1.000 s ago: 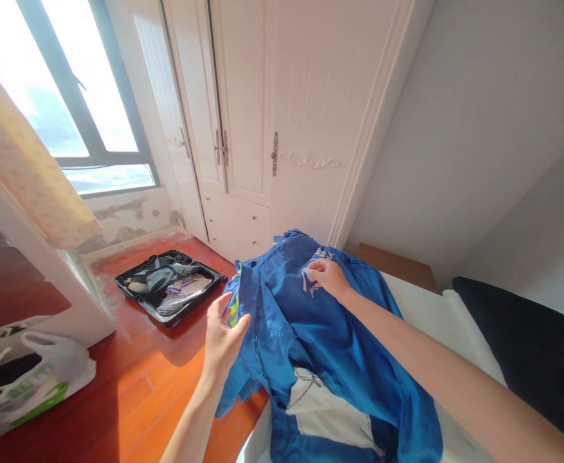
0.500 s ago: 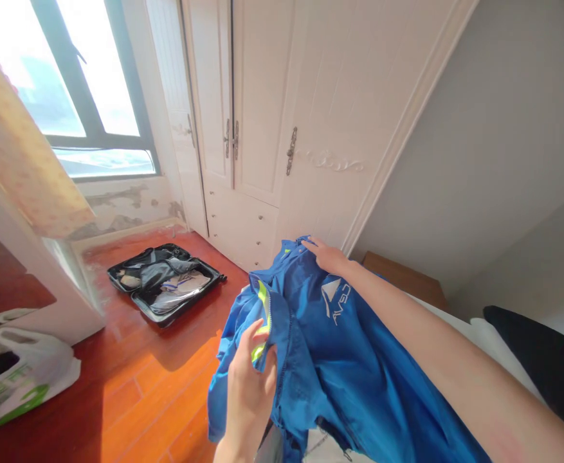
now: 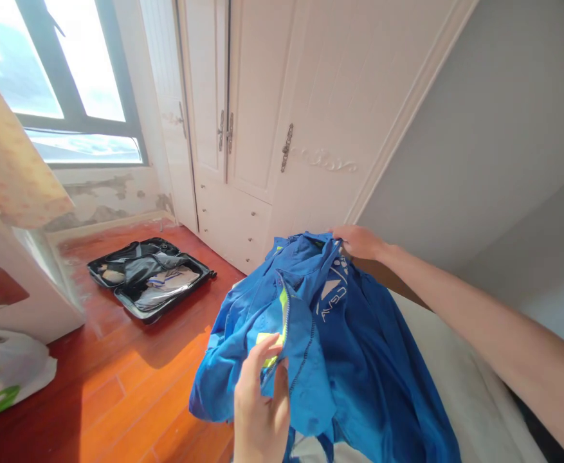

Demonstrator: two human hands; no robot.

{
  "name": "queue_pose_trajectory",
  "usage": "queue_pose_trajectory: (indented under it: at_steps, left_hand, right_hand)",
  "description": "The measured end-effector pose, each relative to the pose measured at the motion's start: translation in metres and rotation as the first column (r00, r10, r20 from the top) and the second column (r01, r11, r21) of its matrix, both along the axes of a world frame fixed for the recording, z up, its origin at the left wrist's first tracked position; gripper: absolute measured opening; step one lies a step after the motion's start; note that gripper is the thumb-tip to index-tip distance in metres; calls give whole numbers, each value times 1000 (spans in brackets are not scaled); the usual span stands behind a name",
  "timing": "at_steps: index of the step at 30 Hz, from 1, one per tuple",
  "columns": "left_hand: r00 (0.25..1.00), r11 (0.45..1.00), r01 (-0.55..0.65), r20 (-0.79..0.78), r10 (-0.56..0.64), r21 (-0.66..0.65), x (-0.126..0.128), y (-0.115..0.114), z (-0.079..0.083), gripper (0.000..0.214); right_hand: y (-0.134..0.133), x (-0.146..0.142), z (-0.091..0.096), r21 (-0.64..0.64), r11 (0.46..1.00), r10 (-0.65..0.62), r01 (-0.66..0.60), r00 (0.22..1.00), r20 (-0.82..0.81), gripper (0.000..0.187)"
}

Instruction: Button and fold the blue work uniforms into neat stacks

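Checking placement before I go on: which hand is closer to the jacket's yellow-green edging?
The left hand, directly by the yellow-green edging on the blue jacket; the right hand is farther away, above the white logo in view.

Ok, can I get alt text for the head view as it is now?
A blue jacket: the right hand holds its far end, and the left hand is at its zip edge. Beyond are a white wardrobe and, on the reddish floor, an open suitcase.

Jacket point(image 3: 368, 360) cropped below; right fingers point(image 3: 347, 234) seem partly hidden.
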State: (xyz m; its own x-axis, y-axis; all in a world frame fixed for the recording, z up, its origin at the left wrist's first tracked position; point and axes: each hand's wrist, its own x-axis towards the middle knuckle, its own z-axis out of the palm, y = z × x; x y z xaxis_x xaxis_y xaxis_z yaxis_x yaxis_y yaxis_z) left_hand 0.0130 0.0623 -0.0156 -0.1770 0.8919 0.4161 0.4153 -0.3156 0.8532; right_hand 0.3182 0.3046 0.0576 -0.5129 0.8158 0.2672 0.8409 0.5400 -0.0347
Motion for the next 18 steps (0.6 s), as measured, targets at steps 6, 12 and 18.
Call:
queue_pose_trajectory:
  at_steps: [6,12,18]
  left_hand:
    - [997,981,30,61,-42,192,34,-18,7,25]
    - [986,926,-71,165,10,370,68,-24,62,25]
    - [978,705,-137,208,-16,696,94,-1,185,26]
  right_hand:
    - [-79,63,60,180,959,-187,220,965,-185,16]
    - [-184,103,167,506,803,-255,313,949,-184,21]
    - [-289,105,311,743,527,-343,412,903,-258,35]
